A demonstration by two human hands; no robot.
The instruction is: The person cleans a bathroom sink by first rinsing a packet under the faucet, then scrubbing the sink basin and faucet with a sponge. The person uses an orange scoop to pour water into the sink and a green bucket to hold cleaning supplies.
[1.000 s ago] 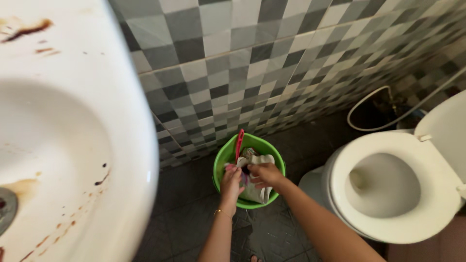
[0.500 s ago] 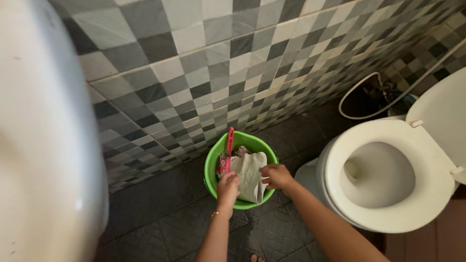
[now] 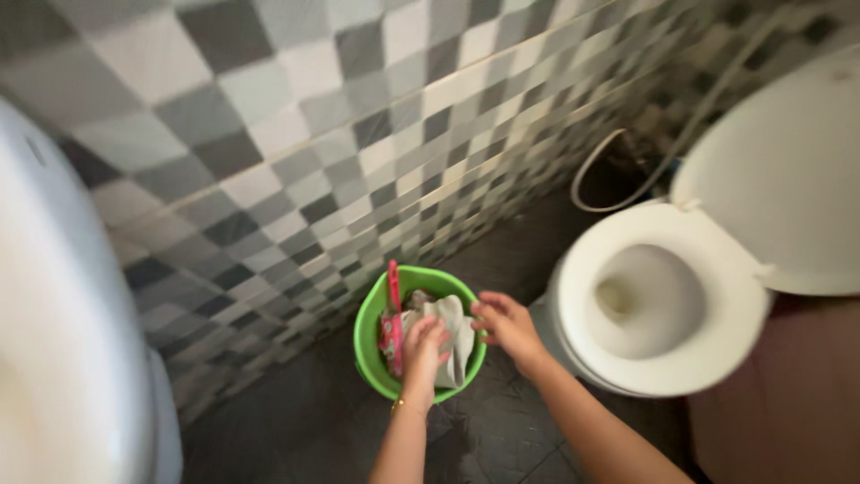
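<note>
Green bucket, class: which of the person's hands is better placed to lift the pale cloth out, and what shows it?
Probably the left hand: it is down inside the green bucket, on the pale cloth. The right hand hovers open at the rim, fingers spread, holding nothing.

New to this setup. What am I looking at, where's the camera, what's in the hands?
There is no machine here: these are a person's two bare hands, filmed by a camera worn on the head and looking down. The scene is a tiled bathroom floor. A green bucket stands by the checkered wall, with a white toilet to its right, seat lid up. The left hand reaches into the bucket onto a pale cloth; whether its grip has closed is unclear. The right hand hovers open over the rim. A pink-handled brush stands in the bucket.
</note>
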